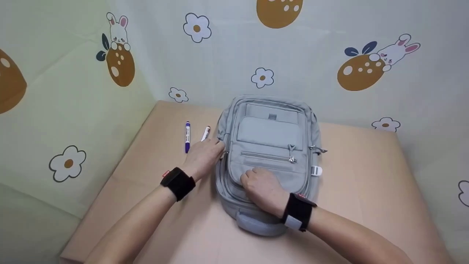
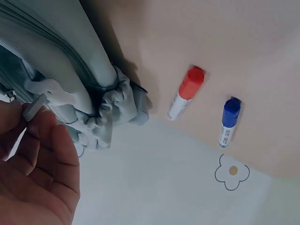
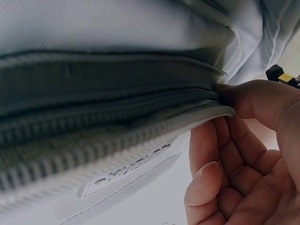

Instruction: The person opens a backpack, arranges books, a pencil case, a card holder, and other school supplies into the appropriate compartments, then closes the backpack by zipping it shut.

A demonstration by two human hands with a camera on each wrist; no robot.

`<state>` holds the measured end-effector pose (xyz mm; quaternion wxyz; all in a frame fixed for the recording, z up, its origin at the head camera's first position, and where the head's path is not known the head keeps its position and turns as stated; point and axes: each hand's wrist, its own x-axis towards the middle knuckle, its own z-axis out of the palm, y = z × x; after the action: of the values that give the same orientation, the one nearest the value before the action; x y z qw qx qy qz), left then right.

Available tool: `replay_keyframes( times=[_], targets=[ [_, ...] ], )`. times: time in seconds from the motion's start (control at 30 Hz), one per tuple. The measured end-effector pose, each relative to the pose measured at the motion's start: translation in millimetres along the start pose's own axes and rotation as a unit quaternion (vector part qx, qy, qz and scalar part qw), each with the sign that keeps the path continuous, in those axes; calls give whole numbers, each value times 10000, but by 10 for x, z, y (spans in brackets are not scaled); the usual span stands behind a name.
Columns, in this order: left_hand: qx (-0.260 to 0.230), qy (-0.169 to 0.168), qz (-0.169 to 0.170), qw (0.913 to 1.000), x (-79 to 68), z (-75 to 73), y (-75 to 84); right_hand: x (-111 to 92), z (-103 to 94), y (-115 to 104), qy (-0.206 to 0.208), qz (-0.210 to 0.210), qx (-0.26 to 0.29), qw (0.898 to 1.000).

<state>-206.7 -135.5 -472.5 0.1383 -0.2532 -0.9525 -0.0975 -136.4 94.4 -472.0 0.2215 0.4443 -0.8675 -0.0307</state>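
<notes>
A grey backpack (image 1: 269, 132) lies on the table with its front panel up and its top handle (image 1: 258, 225) toward me. At its left side my left hand (image 1: 204, 157) pinches a small grey zipper pull (image 2: 33, 108) between thumb and finger, as the left wrist view shows. My right hand (image 1: 264, 189) is over the near part of the front panel. In the right wrist view, its thumb and fingers pinch the panel's zippered edge (image 3: 206, 117). The zipper teeth (image 3: 70, 159) there run beside a dark gap in the fabric.
Left of the backpack lie a blue-capped marker (image 2: 231, 112) and a red-capped marker (image 2: 191, 84), side by side. The pinkish table (image 1: 370, 176) meets a patterned cloth backdrop (image 1: 227, 62) behind and at the left. A white strap buckle (image 1: 316, 171) sticks out on the backpack's right side.
</notes>
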Motion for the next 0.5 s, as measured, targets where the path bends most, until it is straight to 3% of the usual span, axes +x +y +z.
replay_keyframes(
  times=[0.27, 0.5],
  targets=[
    [94, -58, -264, 9996, 203, 53, -75, -4, -5, -9, 9, 39, 122, 9999],
    [4, -69, -329, 9994, 217, 65, -70, -10, -17, -7, -117, 87, 91, 9999]
  ],
)
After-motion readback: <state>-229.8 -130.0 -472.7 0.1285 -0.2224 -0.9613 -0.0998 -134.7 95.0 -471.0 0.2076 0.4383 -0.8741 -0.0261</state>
